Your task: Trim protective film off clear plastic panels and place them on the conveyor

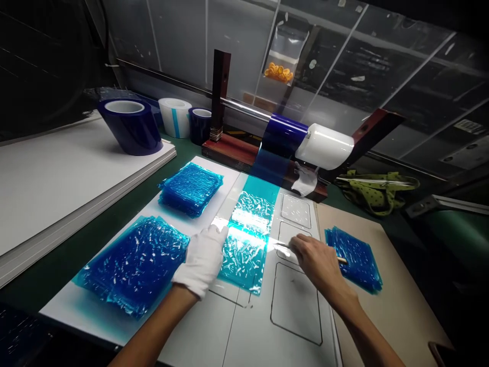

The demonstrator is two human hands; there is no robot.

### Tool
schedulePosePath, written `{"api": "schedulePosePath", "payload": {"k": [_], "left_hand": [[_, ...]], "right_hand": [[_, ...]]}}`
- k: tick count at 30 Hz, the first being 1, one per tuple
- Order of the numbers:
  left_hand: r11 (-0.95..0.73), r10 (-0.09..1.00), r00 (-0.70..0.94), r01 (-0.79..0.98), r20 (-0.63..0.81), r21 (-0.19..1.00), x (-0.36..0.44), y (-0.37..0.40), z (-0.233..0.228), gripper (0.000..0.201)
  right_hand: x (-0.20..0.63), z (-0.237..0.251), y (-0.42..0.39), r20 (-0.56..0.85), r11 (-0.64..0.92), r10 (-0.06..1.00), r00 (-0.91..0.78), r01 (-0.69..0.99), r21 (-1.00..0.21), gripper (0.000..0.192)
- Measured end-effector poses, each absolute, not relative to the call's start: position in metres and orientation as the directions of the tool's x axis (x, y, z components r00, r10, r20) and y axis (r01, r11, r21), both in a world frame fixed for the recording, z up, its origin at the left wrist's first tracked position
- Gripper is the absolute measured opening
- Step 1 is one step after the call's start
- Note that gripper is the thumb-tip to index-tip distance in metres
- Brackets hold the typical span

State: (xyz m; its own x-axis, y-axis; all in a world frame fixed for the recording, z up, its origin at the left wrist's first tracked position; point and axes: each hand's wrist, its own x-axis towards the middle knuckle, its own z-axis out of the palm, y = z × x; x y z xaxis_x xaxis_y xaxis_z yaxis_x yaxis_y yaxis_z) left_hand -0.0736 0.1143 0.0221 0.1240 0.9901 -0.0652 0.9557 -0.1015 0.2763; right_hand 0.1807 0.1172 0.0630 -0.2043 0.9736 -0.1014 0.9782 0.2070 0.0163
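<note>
A strip of glossy blue film (244,260) lies flat on the white board, running down from a roll. At its left edge is my left hand (204,255), in a white glove, fingers bent and pressed together. What they hold, if anything, is hidden. A bright band of glare crosses the film near the fingertips. My right hand (315,257), bare, is closed around a slim tool (342,260) just right of the film. Its pale wooden handle end sticks out behind the hand, and a thin shiny tip points toward the film.
Stacks of cut blue film (139,262) lie left, with another stack (191,188) behind and one (355,260) at right. A wooden stand (233,150) bears the blue film roll (286,130) and a white roll (326,145). More rolls (132,127) stand back left; a green bag (376,191) lies right.
</note>
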Motion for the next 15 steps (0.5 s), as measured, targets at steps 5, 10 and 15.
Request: {"api": "schedulePosePath", "payload": {"k": [5,10,15], "left_hand": [[-0.168,0.984,0.179,0.946,-0.014,0.278,-0.067,0.092,0.029,0.064],[-0.192,0.961,0.244,0.926,-0.127,0.326,-0.047,0.058,0.018,0.128],[-0.243,0.967,0.223,0.953,0.126,0.179,-0.042,0.061,0.002,0.090]], "right_hand": [[0.190,0.058,0.080,-0.155,0.067,0.984,-0.086,0.990,-0.122,0.022],[0.157,0.047,0.064,-0.173,0.000,0.983,-0.058,0.949,-0.317,0.023],[0.159,0.056,0.048,-0.164,-0.042,0.985,-0.048,0.862,-0.506,0.030]]}}
